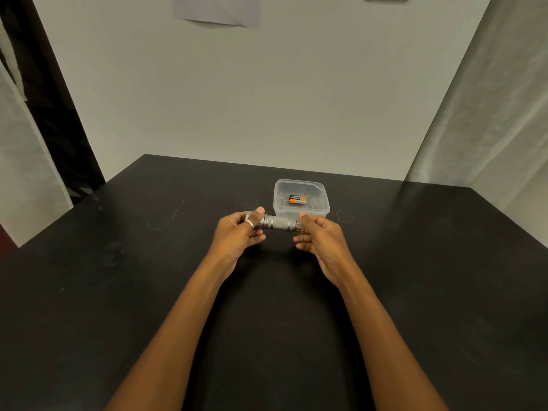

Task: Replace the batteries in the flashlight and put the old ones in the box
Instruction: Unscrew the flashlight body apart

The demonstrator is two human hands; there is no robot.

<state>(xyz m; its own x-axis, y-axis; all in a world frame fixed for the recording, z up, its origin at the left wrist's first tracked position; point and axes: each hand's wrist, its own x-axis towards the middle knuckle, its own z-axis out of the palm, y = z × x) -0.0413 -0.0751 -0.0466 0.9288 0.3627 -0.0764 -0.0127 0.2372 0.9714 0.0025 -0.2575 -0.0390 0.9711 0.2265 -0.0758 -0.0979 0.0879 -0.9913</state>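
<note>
Past the left edge of the surface: a pale hanging cloth point(17, 161), with a dark gap behind it. Across the whole lower view: a matte black table top point(118, 292), faintly scratched, two bare forearms point(184, 321) reaching over its near edge. Around the middle of the surface, somewhat toward the far edge: the left hand point(238, 234), fingers curled around the left end of a short grey metal flashlight point(278, 223), thumb laid over the top. On that thumb: a thin silver ring point(250, 223). Flashlight held level, lying left to right between both hands, knurled barrel bare in the gap between them; touching the surface or not, cannot tell. Just behind it, nearer the far edge and slightly right of the middle: a clear plastic box point(325, 197) with rounded corners, open on top, standing flat. Inside, on its floor: black-and-orange batteries point(297, 200), lying flat; exact number hard to tell. In front of the near right corner of the box: the right hand point(321, 237), thumb and fingertips pinching the right end of the flashlight, remaining fingers loosely bent beneath. Past the right edge of the surface: a white wrinkled curtain point(480, 114), hanging down. Behind the far edge: a plain light wall point(267, 99), a sheet of paper point(216, 10) fixed at its top.
</note>
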